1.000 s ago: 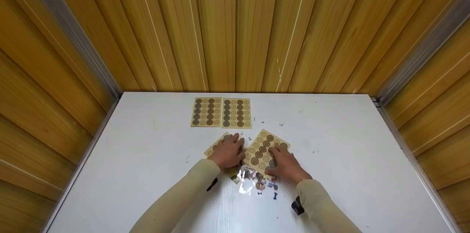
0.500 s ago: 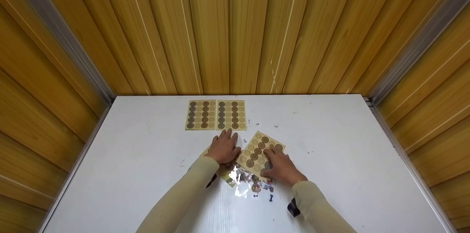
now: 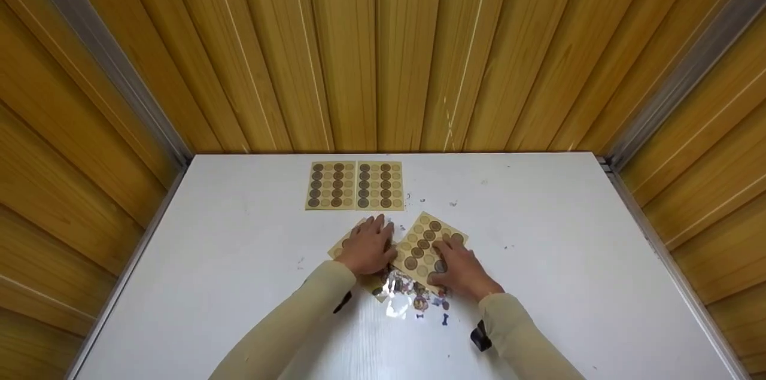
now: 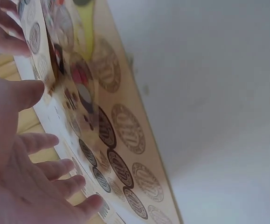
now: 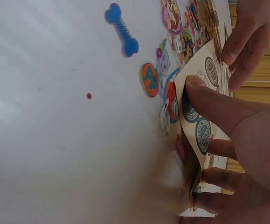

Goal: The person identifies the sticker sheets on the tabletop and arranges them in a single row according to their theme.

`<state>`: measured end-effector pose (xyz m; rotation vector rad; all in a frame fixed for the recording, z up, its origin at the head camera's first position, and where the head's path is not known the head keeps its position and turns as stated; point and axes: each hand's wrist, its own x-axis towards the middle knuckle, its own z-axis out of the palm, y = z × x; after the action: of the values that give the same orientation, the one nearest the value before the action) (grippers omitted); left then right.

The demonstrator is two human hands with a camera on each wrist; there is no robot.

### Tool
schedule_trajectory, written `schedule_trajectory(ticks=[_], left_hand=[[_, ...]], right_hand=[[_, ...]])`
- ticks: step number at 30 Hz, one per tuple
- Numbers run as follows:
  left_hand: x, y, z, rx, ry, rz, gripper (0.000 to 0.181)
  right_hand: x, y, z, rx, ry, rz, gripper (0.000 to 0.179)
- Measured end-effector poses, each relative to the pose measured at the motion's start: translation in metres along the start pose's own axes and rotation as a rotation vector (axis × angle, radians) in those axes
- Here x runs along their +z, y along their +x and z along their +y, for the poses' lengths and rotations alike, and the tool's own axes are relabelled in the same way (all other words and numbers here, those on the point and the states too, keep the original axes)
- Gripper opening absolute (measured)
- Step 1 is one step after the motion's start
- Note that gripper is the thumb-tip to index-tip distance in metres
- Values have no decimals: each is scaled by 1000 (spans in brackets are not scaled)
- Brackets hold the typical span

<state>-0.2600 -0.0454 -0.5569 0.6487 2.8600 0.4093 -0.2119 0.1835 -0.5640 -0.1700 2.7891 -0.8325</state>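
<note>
My left hand (image 3: pixel 366 247) rests with spread, nearly straight fingers over a tan sheet of round stickers (image 4: pixel 141 179), covering much of it. In the left wrist view a clear film with colourful prints (image 4: pixel 81 81) lies on that sheet. My right hand (image 3: pixel 462 269) grips a second tan sticker sheet (image 3: pixel 422 246) by its right side, thumb on top near a corner and fingers along the edge. That sheet is tilted and bows up at the edge in the right wrist view. Beneath its near corner lie several small cartoon stickers (image 5: pixel 188 46), partly hidden.
Two more tan sticker sheets (image 3: pixel 331 185) lie side by side at the back of the white table (image 3: pixel 239 260). A blue bone-shaped piece (image 5: pixel 121 30) and an orange oval piece (image 5: pixel 149 80) lie near the pile. Wood-patterned walls (image 3: pixel 383 51) enclose the table's back and sides.
My left hand slides slightly forward on its sheet, then back again. The right hand keeps its grip on the tilted sheet with little movement. The head view shifts a little.
</note>
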Motion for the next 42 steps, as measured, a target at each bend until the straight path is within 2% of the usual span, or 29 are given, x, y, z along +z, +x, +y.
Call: schedule_trajectory(ticks=[3, 7, 10, 14, 19, 22, 25, 28, 31, 35, 40, 42], left_hand=[[-2, -8, 1, 22, 18, -50, 76], [-5, -16, -1, 57, 44, -112, 104], [-4, -20, -5, 57, 58, -140, 113], [-4, -21, -7, 51, 65, -158, 114], [-7, -19, -6, 49, 55, -168, 109], [-8, -18, -6, 49, 7, -139, 100], [-9, -17, -5, 48, -133, -67, 82], [-9, -13, -3, 38, -366, 2, 63], [-11, -9, 0, 12, -638, 31, 48], [-13, -4, 6, -32, -897, 55, 35], [-15, -1, 9, -34, -1052, 75, 25], [-18, -2, 10, -10, -1061, 60, 25]], right_hand=[[-1, 0, 1, 0, -7, 7, 74], [-3, 2, 1, 11, -5, 22, 73], [-3, 3, 0, 8, -5, 33, 74], [-4, 5, -1, 12, -20, 66, 73], [-7, 8, -1, 5, -38, 152, 61], [-8, 8, -1, -19, -42, 201, 52], [-9, 7, -3, -36, -47, 251, 46], [-10, 6, -6, -52, -23, 309, 42], [-9, 4, -9, -75, 13, 350, 41], [-7, 2, -13, -76, 68, 325, 47], [-7, -1, -15, -70, 126, 230, 66], [-9, -2, -16, -79, 142, 195, 75]])
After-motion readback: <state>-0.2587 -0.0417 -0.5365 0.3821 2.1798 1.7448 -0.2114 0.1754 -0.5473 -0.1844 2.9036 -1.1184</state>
